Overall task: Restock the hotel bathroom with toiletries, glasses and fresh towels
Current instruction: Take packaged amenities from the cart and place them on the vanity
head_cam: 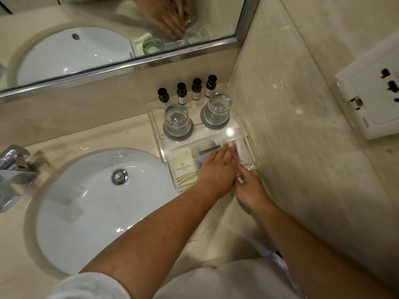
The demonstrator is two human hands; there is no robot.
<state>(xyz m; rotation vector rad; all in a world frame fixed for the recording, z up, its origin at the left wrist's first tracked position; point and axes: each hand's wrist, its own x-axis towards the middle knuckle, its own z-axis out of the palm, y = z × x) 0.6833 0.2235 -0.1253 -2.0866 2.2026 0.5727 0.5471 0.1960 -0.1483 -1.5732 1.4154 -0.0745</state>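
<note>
While we are leaning over the marble desk [97, 137], our left grip [216, 169] is lying released, fingers straight and flat, on the wrapped toiletries [206, 150] in the lower tier of the clear acrylic tray [247, 128]. Its fingertips [228, 146] are reaching just under the edge of the upper tier. Our right grip [251, 187] is sitting just beside it at the tray's front right corner, fingers curled; we cannot tell whether it is grasping anything. A cream packet [183, 169] with green stripes is lying in the same lower tier, just left of the left grip. On the upper tier, four small dark-capped bottles [181, 92] are standing in a row at the back. Two glasses [177, 119] are sitting in front of them, each on a grey coaster [170, 135]. The tray is standing in the corner where the desk meets the side wall, just right of the white basin [86, 201]. A wall socket [371, 93] is showing on that wall, and the mirror [108, 29] is reflecting a hand and the glasses.
</note>
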